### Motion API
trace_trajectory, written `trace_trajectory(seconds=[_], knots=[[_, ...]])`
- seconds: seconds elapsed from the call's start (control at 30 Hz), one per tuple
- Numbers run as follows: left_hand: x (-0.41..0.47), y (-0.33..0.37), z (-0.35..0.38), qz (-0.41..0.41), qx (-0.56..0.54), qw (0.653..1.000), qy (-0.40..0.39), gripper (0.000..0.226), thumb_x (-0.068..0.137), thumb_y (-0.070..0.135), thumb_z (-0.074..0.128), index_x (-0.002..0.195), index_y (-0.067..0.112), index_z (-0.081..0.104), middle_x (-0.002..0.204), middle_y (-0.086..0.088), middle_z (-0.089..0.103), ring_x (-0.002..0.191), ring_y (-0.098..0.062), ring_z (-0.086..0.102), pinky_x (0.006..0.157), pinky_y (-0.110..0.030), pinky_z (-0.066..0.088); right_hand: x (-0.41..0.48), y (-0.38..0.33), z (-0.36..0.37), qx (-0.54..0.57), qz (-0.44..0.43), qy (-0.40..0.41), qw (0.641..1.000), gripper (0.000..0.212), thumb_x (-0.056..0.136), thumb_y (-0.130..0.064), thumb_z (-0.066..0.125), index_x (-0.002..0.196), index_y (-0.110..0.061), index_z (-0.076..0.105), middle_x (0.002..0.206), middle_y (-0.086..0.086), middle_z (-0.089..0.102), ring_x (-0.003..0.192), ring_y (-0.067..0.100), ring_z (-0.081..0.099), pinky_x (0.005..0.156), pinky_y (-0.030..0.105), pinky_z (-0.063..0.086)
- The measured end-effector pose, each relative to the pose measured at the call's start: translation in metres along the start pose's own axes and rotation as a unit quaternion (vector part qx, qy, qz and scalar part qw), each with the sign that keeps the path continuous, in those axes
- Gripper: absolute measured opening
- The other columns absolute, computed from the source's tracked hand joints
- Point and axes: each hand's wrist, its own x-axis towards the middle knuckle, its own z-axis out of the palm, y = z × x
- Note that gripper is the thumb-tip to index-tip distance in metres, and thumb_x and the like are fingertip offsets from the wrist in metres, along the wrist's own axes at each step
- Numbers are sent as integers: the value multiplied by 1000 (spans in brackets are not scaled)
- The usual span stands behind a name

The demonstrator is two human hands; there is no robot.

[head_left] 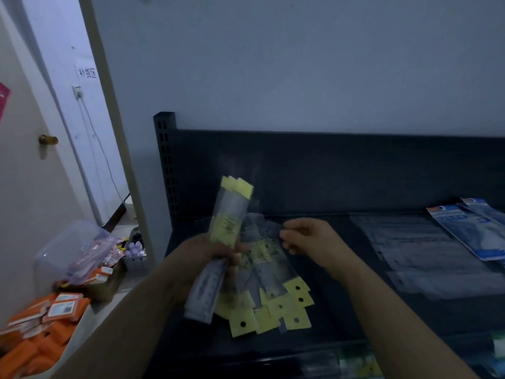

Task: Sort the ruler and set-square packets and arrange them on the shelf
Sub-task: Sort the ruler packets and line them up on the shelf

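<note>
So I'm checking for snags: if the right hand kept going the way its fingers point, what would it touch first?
The right hand points leftward, so it would probably meet the clear packets fanned in the left hand first; its fingertips look nearly on them, though depth is unclear.

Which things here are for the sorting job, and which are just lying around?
For the job:
- left hand gripping yellow-tagged ruler packets
- right hand pinching a clear packet
- pile of yellow-tagged packets on the dark shelf
- clear packets and blue packets already laid out

Just lying about:
- orange boxes
- clear plastic tub
- door knob
</note>
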Motion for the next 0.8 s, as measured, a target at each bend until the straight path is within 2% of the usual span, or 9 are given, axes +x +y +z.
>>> trace_trajectory(seconds=[0.07,0.13,0.23,0.33,0.4,0.47,0.57,0.7,0.8], knots=[[-1,0,-6,16,19,996,91,19,91,-6,49,92,1,66,94,-16,70,74,-21,65,60,-28,52,-3,9,5,-159,-11,3,987,34,78,-28,78,103,-9,67,93,3,66,77,7,59,62,10,48],[-4,0,-10,19,66,985,159,17,93,-2,49,91,6,63,94,-14,67,79,-23,62,62,-29,48,-7,16,14,-235,0,-23,972,43,70,-43,80,99,-14,67,95,2,65,78,5,57,59,14,47],[-7,-4,-10,7,92,978,186,10,93,0,50,96,5,58,84,-13,59,72,-24,55,58,-30,43,-8,21,27,-350,5,-32,936,56,62,-58,77,103,-25,60,104,-5,55,89,7,56,69,21,46],[-6,-5,-4,-9,92,983,160,16,93,-2,48,84,7,58,78,-12,59,66,-23,56,49,-25,44,-7,17,26,-340,35,-6,940,45,68,-47,79,93,-13,63,84,-6,60,71,5,56,57,21,44],[-4,-3,3,-21,62,989,134,21,93,-4,46,79,5,58,67,-11,61,58,-23,58,42,-22,46,-6,17,20,-324,50,9,945,45,69,-39,80,92,-2,67,77,2,63,64,10,56,57,25,42],[1,-1,10,-33,39,992,111,20,93,-5,45,82,4,59,65,-12,63,55,-25,60,46,-26,49,-7,18,13,-284,63,26,956,42,71,-30,81,94,2,68,81,11,68,65,12,57,56,25,44],[9,0,21,-41,22,996,81,19,92,-5,44,85,4,60,70,-13,64,61,-26,62,52,-30,52,-10,23,-1,-239,82,48,966,40,73,-22,80,96,8,67,75,10,65,59,11,57,49,20,43],[22,-2,45,-51,14,998,30,21,91,-5,45,83,4,62,56,-7,67,51,-20,65,45,-26,51,-14,29,-30,-215,101,93,967,30,76,-19,79,90,5,68,70,7,65,55,11,57,41,16,42],[32,-3,68,-57,12,998,-5,20,91,-4,45,86,3,64,63,-9,68,53,-21,66,47,-27,52,-15,36,-53,-243,83,135,957,28,76,-22,78,89,1,68,72,7,66,57,11,56,46,19,42]])
